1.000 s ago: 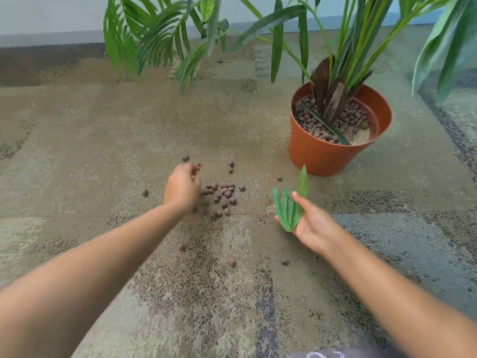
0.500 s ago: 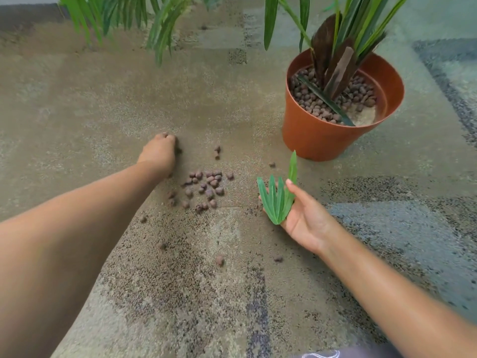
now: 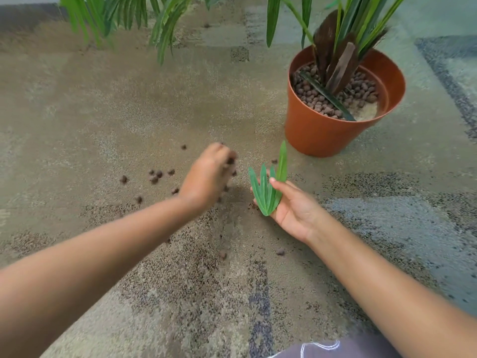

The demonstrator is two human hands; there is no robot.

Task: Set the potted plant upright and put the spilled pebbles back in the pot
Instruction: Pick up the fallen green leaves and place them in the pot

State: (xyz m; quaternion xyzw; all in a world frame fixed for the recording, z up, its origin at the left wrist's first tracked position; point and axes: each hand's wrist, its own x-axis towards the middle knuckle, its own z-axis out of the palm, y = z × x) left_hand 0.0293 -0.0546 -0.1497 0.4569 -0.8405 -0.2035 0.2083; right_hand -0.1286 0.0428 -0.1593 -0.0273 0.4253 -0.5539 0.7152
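L hand (image 3: pixel 206 178) prob. gripping pebbles (image 3: pixel 154 175); pot (image 3: pixel 322 135) upright.

Orange pot (image 3: pixel 322 135) stands upright on patterned carpet (image 3: pixel 129 99), upper right. Palm-like plant (image 3: pixel 338 63) rises from it; brown pebbles (image 3: pixel 313 95) cover most of the pot's surface, with a pale bare patch at the near right side. Loose pebbles (image 3: pixel 154 175) lie scattered on the carpet left of centre, others nearer the camera. Left hand (image 3: pixel 206 177), blurred, is cupped over the scatter, dark pebbles at its fingertips. Right hand (image 3: pixel 291 208) lies palm up just beside it, thumb pinning a detached green leaf cluster (image 3: pixel 268 192) against the fingers.
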